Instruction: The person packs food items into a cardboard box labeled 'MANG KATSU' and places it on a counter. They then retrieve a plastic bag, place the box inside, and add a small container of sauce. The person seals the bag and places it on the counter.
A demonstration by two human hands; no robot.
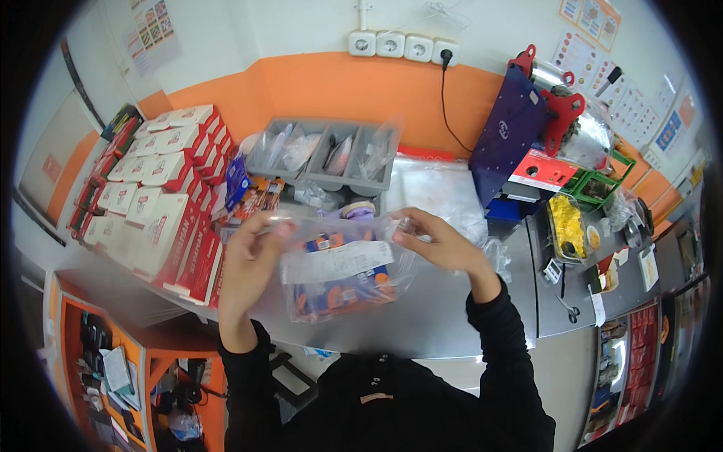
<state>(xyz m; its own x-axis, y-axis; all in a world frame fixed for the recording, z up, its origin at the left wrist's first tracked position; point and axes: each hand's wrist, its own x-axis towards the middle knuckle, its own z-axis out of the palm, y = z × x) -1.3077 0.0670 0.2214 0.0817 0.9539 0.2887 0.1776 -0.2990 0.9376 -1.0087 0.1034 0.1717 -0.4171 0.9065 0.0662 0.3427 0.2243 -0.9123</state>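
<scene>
A clear plastic bag [350, 311] hangs between my two hands over the front of the steel counter. Its upper left corner is pinched in my left hand [254, 254], while the fingers of my right hand [440, 240] grip the upper right corner. Through the film show blue and orange printed packs [339, 296] and a white paper slip [339, 261] bearing print, lying across them. Just behind the bag's top edge is a tape roll on a lilac dispenser [358, 211].
Stacked red and white cartons [164, 226] stand at left. Behind the bag sits a grey divided tray [333, 178] with wrapped items. Right of it lie clear plastic sheets or bags [440, 195], then a blue sealing machine [505, 135]. Scissors [571, 311] and a yellow food container [566, 226] are farther right.
</scene>
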